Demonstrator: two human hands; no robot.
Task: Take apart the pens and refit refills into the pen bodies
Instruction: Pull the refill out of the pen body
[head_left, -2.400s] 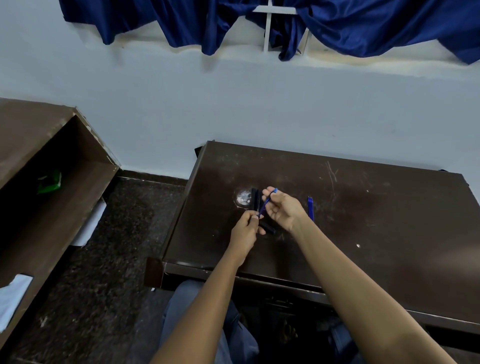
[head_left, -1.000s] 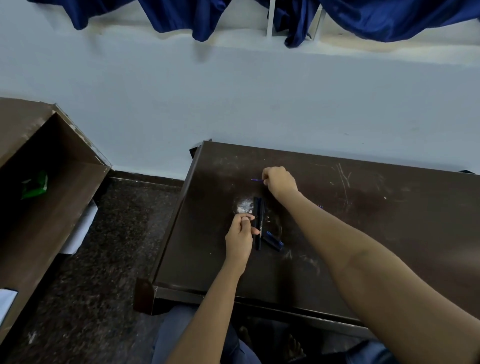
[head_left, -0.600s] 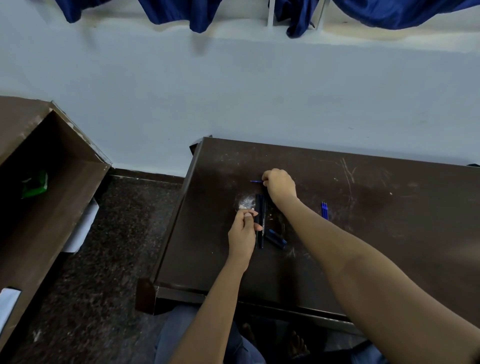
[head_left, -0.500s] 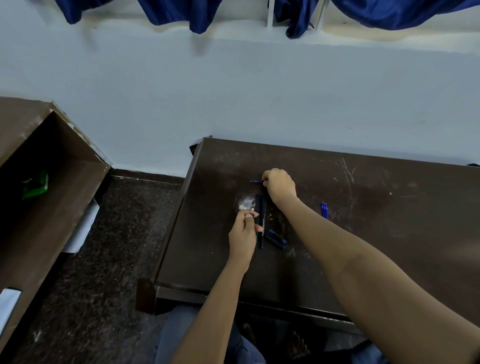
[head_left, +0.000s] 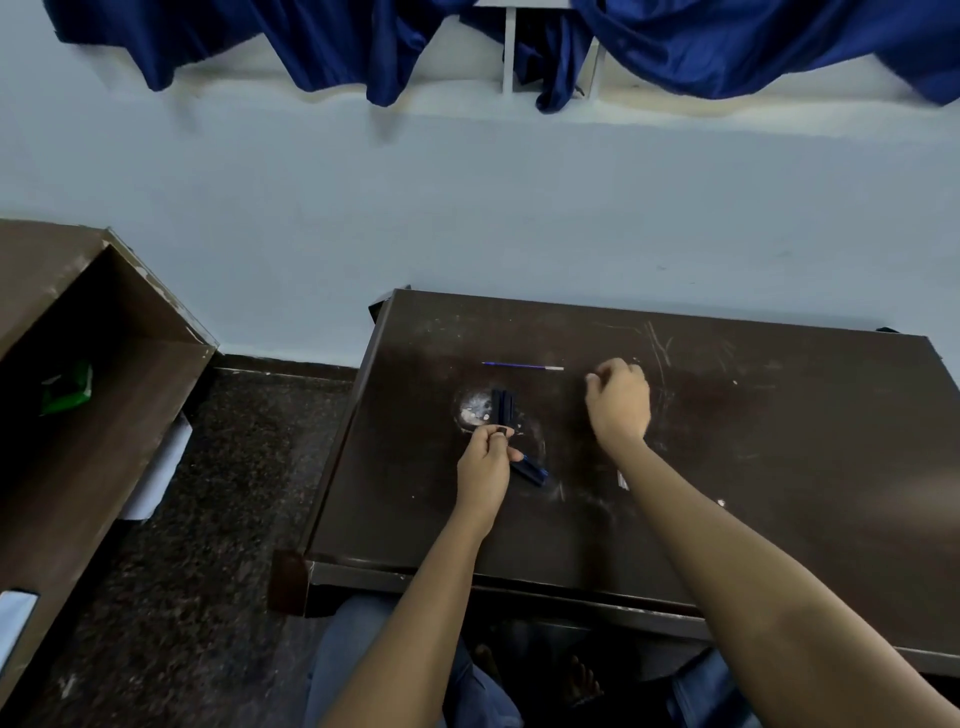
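On the dark wooden desk (head_left: 779, 467) my left hand (head_left: 485, 465) pinches the near end of a dark pen body (head_left: 503, 408), which lies with a second dark body beside it on a pale worn patch. A short dark-blue pen piece (head_left: 531, 472) lies just right of that hand. Farther back, a thin blue refill (head_left: 522, 366) with a white tip lies flat and untouched. My right hand (head_left: 619, 402) hovers to the right of the refill, fingers loosely curled, with nothing visible in it. What lies under the right hand is hidden.
A small white bit (head_left: 622, 480) lies by my right wrist. A brown open cabinet (head_left: 104, 395) holding a green object (head_left: 67, 387) stands at the left across a dark floor gap. Blue curtains (head_left: 727, 47) hang above the pale wall behind the desk.
My right hand has let go of the blue refill, which now lies on the desk, and has moved to the right. My left hand stays on the pen body.
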